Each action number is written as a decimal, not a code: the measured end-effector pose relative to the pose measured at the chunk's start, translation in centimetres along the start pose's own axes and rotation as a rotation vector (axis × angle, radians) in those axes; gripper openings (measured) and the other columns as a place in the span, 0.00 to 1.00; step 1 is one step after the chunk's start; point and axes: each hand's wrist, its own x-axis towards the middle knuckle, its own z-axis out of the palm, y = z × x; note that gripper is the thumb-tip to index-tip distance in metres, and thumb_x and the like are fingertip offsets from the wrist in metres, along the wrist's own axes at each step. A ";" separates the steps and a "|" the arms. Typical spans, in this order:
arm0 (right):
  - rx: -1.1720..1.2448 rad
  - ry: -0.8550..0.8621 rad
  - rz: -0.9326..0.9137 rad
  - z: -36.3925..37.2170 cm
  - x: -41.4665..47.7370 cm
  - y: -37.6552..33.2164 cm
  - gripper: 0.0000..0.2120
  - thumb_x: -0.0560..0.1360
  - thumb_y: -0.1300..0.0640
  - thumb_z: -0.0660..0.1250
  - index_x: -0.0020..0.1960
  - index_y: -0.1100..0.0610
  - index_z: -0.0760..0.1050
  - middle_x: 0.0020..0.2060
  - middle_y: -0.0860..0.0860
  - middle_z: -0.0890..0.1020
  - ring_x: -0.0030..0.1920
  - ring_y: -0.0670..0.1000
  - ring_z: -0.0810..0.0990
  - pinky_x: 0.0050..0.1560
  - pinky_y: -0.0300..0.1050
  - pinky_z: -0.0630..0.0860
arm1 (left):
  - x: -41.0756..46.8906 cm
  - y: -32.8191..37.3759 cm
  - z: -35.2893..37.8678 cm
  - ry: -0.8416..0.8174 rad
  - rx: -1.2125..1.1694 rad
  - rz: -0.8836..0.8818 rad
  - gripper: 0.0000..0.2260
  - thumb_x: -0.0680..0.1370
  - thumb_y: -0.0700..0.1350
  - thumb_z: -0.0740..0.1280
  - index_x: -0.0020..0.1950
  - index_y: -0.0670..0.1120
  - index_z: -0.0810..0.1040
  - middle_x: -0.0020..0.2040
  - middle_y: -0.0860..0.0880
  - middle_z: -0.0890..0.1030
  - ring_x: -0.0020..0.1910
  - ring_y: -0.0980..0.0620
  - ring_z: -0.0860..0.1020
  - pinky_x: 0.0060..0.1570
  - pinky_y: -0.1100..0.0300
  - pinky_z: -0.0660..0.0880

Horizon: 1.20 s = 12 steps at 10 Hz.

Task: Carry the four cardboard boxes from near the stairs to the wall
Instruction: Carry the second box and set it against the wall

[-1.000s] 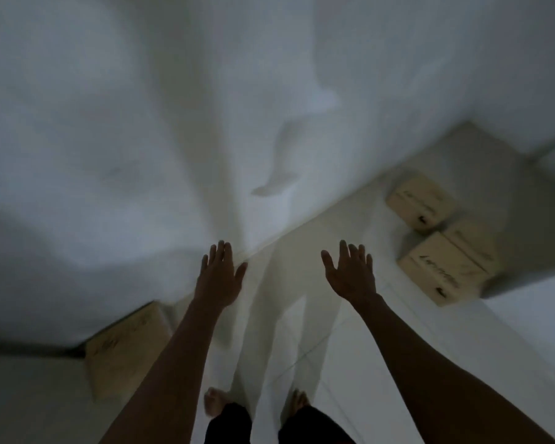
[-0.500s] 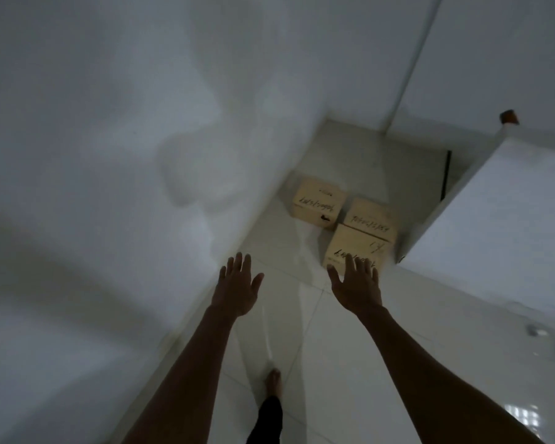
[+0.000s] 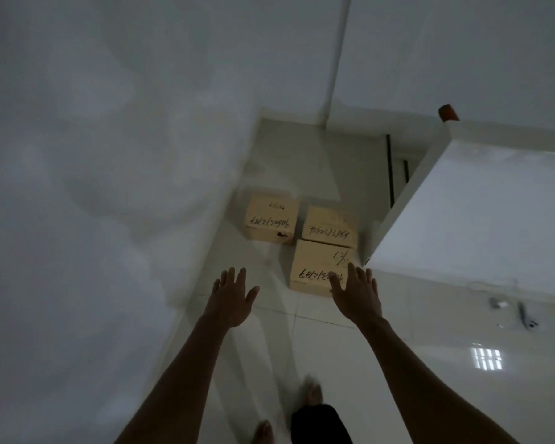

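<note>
Three tan cardboard boxes with black handwriting sit on the white tiled floor ahead. The left box (image 3: 271, 217) stands beside the white wall. The far right box (image 3: 329, 226) sits behind the nearest box (image 3: 316, 265). My left hand (image 3: 231, 298) is stretched out with spread fingers, holding nothing, over bare floor short of the boxes. My right hand (image 3: 358, 293) is also spread and empty, and its fingers overlap the near right corner of the nearest box in the picture. No fourth box is in view.
A white wall (image 3: 109, 187) runs along the left. A white low wall (image 3: 468, 216) with a brown cap (image 3: 447, 113) stands at the right, a dark gap behind it. Small metal fittings (image 3: 513, 314) lie on the glossy floor. My bare feet (image 3: 311, 394) show below.
The view swung away from the wall and a box lying there toward the three boxes, which now look nearer. Both hands stayed spread and empty.
</note>
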 end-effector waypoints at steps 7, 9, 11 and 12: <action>0.156 -0.203 0.414 19.1 38.6 17.5 0.30 0.80 0.42 0.60 0.74 0.60 0.61 0.66 0.62 0.73 0.60 0.63 0.78 0.48 0.52 0.78 | 45.3 4.5 19.6 -0.158 -0.269 -0.170 0.28 0.82 0.58 0.52 0.76 0.42 0.59 0.75 0.39 0.65 0.73 0.41 0.66 0.70 0.47 0.66; 0.229 -0.234 0.574 31.9 46.7 26.7 0.41 0.69 0.29 0.62 0.68 0.59 0.65 0.59 0.62 0.78 0.48 0.58 0.82 0.38 0.51 0.83 | 56.5 0.4 33.6 -0.290 -0.326 -0.261 0.31 0.81 0.58 0.55 0.78 0.41 0.56 0.75 0.38 0.63 0.73 0.41 0.66 0.68 0.48 0.66; 0.304 -0.136 0.709 39.1 51.5 31.8 0.47 0.65 0.29 0.69 0.71 0.60 0.64 0.63 0.59 0.77 0.58 0.60 0.80 0.49 0.50 0.80 | 62.4 -1.7 43.4 -0.315 -0.461 -0.416 0.37 0.78 0.63 0.59 0.78 0.42 0.52 0.76 0.38 0.63 0.72 0.38 0.66 0.66 0.47 0.68; 0.439 -0.109 0.761 40.4 52.0 32.8 0.44 0.62 0.26 0.70 0.68 0.53 0.69 0.55 0.52 0.82 0.50 0.54 0.84 0.43 0.48 0.83 | 65.7 0.1 43.7 -0.300 -0.568 -0.493 0.33 0.75 0.66 0.61 0.74 0.49 0.62 0.66 0.45 0.75 0.61 0.43 0.76 0.54 0.50 0.75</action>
